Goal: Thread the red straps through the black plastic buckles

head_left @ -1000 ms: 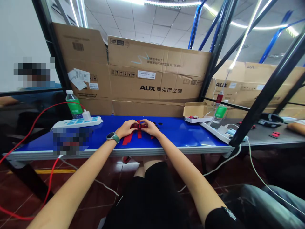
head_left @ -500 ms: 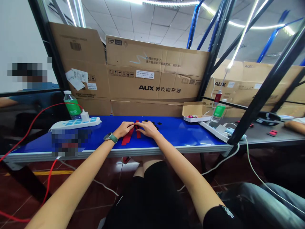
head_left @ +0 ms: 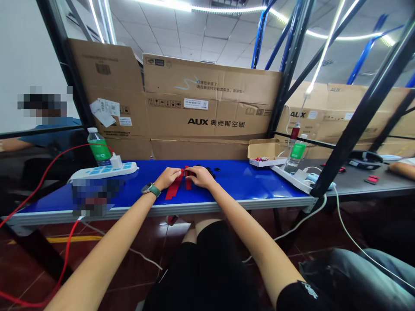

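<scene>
Right now, in the head view, a red ribbon [head_left: 175,189] is being pinched at its middle by the left hand [head_left: 167,177] and the right hand [head_left: 201,176], fingers clenched on it from both sides. Its tails are laid flat on a blue table [head_left: 259,183], and small black pieces [head_left: 210,172] are seen just beside the right hand.

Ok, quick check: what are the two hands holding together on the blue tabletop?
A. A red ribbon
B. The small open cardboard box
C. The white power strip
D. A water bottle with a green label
A. The left hand and right hand meet with their fingers on the red ribbon, whose strips lie on the blue tabletop.
</scene>
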Demonstrator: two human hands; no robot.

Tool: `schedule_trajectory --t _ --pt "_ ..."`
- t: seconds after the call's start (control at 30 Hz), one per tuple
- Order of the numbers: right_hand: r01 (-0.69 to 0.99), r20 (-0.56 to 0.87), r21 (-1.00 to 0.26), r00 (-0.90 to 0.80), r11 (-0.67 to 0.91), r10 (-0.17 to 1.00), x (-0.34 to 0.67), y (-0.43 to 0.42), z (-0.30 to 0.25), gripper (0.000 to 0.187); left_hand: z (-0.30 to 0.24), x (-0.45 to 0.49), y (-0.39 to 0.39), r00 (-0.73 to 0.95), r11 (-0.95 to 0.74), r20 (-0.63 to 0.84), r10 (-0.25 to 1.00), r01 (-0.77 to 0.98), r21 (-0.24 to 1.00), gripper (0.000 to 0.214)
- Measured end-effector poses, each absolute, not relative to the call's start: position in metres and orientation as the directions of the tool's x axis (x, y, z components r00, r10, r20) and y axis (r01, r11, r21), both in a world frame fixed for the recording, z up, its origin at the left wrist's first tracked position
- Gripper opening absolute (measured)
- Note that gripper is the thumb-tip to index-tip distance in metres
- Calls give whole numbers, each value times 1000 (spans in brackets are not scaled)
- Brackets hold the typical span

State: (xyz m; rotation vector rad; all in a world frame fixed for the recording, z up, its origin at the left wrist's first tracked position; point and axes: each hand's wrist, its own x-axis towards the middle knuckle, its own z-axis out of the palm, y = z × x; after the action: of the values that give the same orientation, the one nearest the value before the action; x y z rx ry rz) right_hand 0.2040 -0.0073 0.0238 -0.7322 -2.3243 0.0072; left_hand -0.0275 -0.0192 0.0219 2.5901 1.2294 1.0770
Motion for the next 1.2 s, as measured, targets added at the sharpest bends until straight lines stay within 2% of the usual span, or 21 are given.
schedule_trajectory --t 0.13,0.23,0.3,0.4,0.47,0.57,0.67,0.77,0.87,1.07,1.2 --pt "496 568 -195 -646 846 510 202 -4 20 33 22 -30 -20 416 -630 547 726 722 287 35" --pt "524 531 -283 -612 803 586 205 0 18 31 22 -38 -21 341 -541 563 752 809 232 34" --pt "579 560 -394 -466 714 686 211 5 19 28 21 -47 -20 260 -472 597 759 851 229 35" --pt "665 601 -531 -142 525 787 226 13 22 26 19 -61 -18 148 -343 589 795 910 234 34" --pt "730 605 -556 27 398 795 238 17 22 30 17 -67 -16 129 -293 555 822 931 218 29" --pt "835 583 -507 149 214 799 253 20 20 36 15 -68 -16 106 -254 596 796 952 169 15" --pt "890 477 -435 98 138 873 257 21 17 35 17 -57 -19 210 -333 643 736 940 74 27" --pt "917 420 -311 -103 250 901 251 20 16 28 18 -42 -23 460 -546 551 696 838 -10 41" --pt "932 382 -166 -241 322 892 243 18 17 26 18 -31 -25 588 -652 469 659 757 -32 37" --pt "914 342 -26 -373 405 862 237 12 20 23 20 -29 -26 578 -655 528 622 754 -54 34" --pt "899 383 -35 -391 436 837 232 13 22 28 21 -28 -25 571 -662 542 617 749 -37 27"
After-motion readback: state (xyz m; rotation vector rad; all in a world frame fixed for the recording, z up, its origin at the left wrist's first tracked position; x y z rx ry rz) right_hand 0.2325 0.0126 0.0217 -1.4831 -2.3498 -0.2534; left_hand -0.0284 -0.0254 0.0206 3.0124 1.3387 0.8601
